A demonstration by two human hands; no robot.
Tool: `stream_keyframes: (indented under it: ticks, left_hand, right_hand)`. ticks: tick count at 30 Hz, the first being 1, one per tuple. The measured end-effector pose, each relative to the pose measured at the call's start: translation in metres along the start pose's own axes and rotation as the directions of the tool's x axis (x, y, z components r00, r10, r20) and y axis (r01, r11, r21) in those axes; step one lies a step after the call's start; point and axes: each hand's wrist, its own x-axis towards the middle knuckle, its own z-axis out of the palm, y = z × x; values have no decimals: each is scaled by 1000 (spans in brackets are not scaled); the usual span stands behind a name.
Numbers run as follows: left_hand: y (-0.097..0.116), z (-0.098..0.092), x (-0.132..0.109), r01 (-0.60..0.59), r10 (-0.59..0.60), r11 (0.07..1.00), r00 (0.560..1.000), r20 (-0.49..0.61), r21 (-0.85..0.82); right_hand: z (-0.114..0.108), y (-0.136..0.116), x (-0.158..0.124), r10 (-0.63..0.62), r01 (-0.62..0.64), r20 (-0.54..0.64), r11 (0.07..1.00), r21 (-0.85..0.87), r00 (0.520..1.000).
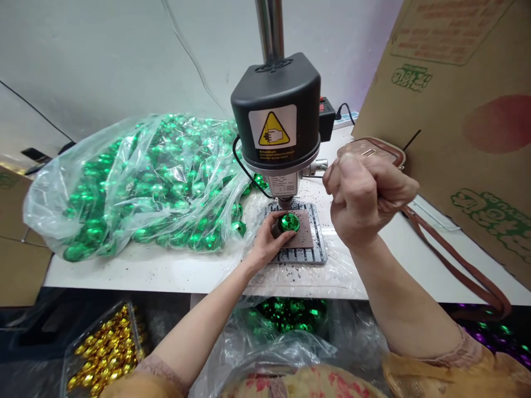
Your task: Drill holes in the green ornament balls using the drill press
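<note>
My left hand (271, 240) curls its thumb and fingers around a shiny green faceted ball (289, 222). The ball rests on a brownish pad (306, 235) on the slotted metal base (319, 251), just under the spindle of a black bench drill press (276, 116). Dark specks lie scattered over pad and base. To the right of the press, my right hand (360, 193) is raised and closed in a fist beside the metal hub (318, 167). It appears wrapped around the feed handle, which the fingers mostly hide.
A clear plastic bag (136, 188) of green balls covers the table's left side. Below the front edge are more green balls (286, 314) in plastic and a bin of gold balls (105, 354). At right stand a large cardboard box (464, 110) and a bag with a brown strap (460, 257).
</note>
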Motion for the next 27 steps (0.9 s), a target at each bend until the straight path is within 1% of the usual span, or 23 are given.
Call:
stream_keyframes:
  ticks: [4,9,13,18,20,24,27]
  left_hand:
    - [-1,1,-1,-9,9,1000,1000,-5,-23]
    - [0,0,-2,-22,22,1000,1000,-1,-2]
    - [0,-1,-2,-18,18,1000,1000,7,19]
    - [0,1,-3,-33,33,999,999,-2,-6]
    - [1,1,-3,-33,33,999,999,-9,-11]
    - [2,2,-3,-26,26,1000,1000,-8,-11]
    - [2,2,-3,-22,22,999,1000,-5,-24]
  right_hand:
    - [1,3,-2,-64,66,-20,995,69,998]
    - [0,5,-5,-67,68,-29,997,36,997]
    - [-1,9,-8,-103,106,-46,992,63,994]
    - [-4,16,-10,-231,233,-31,962,143,973]
    - [-6,17,-11,-247,248,-21,956,155,969]
    - [-10,17,-13,-267,256,37,949,182,963]
    - [-11,17,-15,-285,276,27,945,175,958]
